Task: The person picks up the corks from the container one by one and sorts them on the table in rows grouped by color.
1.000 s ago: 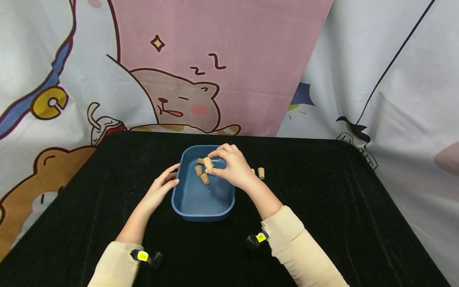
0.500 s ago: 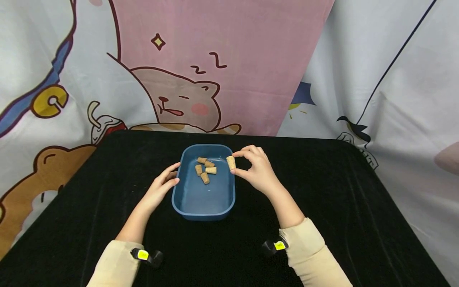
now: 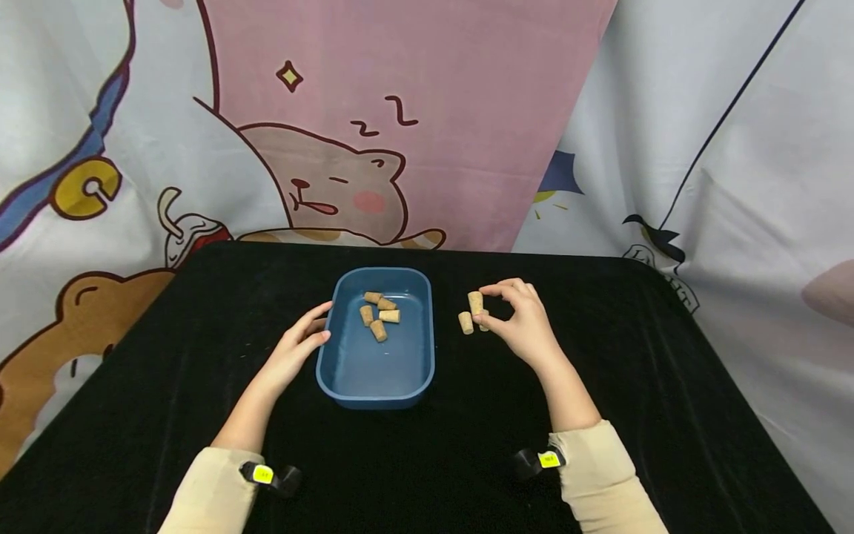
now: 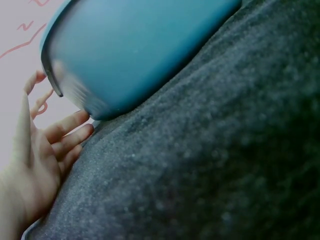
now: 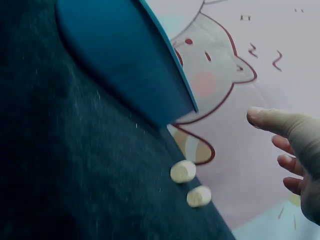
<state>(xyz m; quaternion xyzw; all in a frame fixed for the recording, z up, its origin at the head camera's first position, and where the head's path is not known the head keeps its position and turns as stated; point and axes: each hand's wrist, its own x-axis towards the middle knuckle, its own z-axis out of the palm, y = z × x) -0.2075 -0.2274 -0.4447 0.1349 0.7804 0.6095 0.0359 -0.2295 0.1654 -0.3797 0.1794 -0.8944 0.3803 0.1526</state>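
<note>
Between thumb and index fingertip, my right hand (image 3: pixel 519 320) pinches a tapered cork stopper (image 3: pixel 475 301) to the right of a blue plastic tub (image 3: pixel 375 374). One cork (image 3: pixel 465 323) stands just below the held one, and another cork (image 3: pixel 484 325) shows partly behind the thumb. Inside the tub lie several more corks (image 3: pixel 379 331). My left hand (image 3: pixel 292 354) rests its fingertips along the tub's left side, fingers fairly straight, as the left wrist view shows beside the tub wall (image 4: pixel 135 55). In the right wrist view the held cork is hidden by the right hand (image 5: pixel 307 145).
A black cloth (image 3: pixel 600 386) covers the table under everything. Behind the far edge hangs a printed curtain (image 3: pixel 480 133) with cartoon animals. Small wrist cameras (image 3: pixel 283 482) are strapped over both sleeves.
My right hand has carried one cork from above the tub rightward past its rim to the corks on the cloth. The left hand and tub have stayed put.
</note>
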